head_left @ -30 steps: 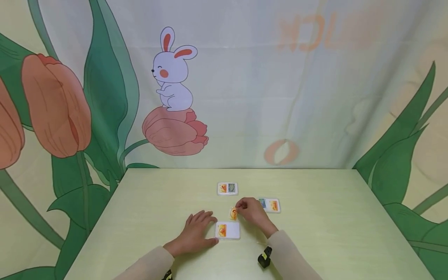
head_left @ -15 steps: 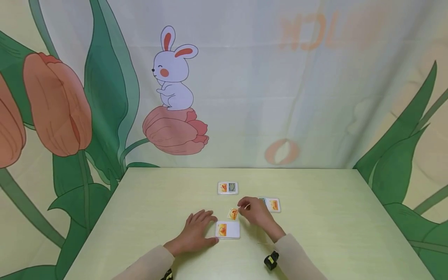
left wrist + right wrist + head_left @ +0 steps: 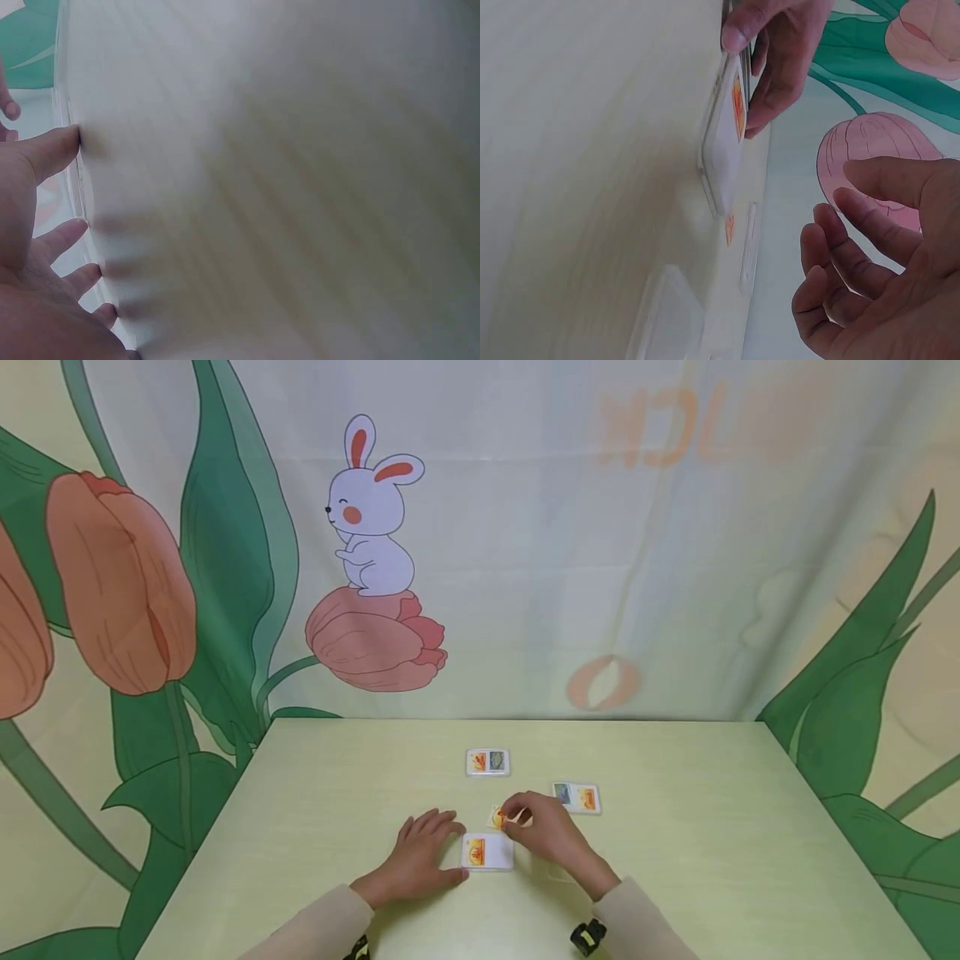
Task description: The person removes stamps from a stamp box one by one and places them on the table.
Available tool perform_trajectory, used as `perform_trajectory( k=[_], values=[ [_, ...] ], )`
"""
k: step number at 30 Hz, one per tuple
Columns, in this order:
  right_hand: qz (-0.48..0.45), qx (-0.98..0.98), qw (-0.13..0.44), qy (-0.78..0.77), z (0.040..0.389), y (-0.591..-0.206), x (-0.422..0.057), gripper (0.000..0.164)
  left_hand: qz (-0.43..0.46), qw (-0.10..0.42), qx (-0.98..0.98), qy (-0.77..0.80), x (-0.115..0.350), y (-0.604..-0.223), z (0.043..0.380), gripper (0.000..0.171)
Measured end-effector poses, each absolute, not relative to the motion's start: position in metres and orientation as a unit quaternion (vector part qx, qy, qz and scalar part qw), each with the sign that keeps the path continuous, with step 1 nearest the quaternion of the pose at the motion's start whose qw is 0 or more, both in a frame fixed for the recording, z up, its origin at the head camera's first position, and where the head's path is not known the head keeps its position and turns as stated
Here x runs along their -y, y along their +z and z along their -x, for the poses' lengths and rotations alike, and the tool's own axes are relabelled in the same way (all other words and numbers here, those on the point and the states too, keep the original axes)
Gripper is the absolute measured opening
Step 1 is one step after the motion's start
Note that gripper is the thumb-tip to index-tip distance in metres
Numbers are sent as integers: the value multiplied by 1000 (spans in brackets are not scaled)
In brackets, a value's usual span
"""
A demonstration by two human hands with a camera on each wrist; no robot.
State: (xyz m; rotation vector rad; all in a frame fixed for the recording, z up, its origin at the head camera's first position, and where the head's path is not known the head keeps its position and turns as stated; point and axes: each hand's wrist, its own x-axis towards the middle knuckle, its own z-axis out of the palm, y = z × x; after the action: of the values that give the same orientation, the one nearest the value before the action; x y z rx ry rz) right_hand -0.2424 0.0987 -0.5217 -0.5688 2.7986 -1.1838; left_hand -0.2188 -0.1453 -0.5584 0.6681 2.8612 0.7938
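Between the two grips, as seen from the head, a flat white case (image 3: pixel 498 853) is laid on the tabletop (image 3: pixel 337 793), an orange picture (image 3: pixel 474 852) shown on its left half and the right half plain. Its left end is bracketed by the left grip (image 3: pixel 422 860), with thumb and forefinger clamped on the near and far edges. Just beyond the case, a small orange-printed piece (image 3: pixel 494 817) is partly covered by the fingertips of the right grip (image 3: pixel 551 828). Farther ahead of the right grip and to its left, a second case (image 3: pixel 487 762) is seen; a third case (image 3: pixel 577 797) is placed just beyond its knuckles.

From the left wrist, the left grip is shown with fingers spread and tips set against the tabletop; the white case is out of sight.

From the right wrist, the right grip's thumb and fingers are seen apart, loosely curved, with nothing clamped between them; whether the piece is touched cannot be told. The step in hand is judged to be a pick-up: the thin piece would best be caught at one edge and pinched lightly, so that it is not creased, while the case is steadied by the left grip.
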Motion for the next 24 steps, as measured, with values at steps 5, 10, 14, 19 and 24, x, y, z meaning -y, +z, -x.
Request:
perform_trajectory(
  k=[5, 10, 14, 19, 24],
  values=[
    [193, -902, 28, -384, 237, -525, -93, 15, -221, 41, -938, 263, 145, -559, 221, 58],
    [192, -909, 40, -367, 234, -534, -89, 15, -227, 45, -935, 267, 144, -561, 220, 58],
    [192, -909, 35, -367, 233, -537, -85, 15, -228, 41, -935, 268, 144, -562, 220, 58],
    [206, -911, 33, -357, 234, -536, -78, 21, -228, 35, -939, 256, 145, -562, 220, 57],
    [216, -919, 32, -330, 233, -533, -72, 22, -228, 39, -937, 262, 147, -561, 218, 57]
  ],
)
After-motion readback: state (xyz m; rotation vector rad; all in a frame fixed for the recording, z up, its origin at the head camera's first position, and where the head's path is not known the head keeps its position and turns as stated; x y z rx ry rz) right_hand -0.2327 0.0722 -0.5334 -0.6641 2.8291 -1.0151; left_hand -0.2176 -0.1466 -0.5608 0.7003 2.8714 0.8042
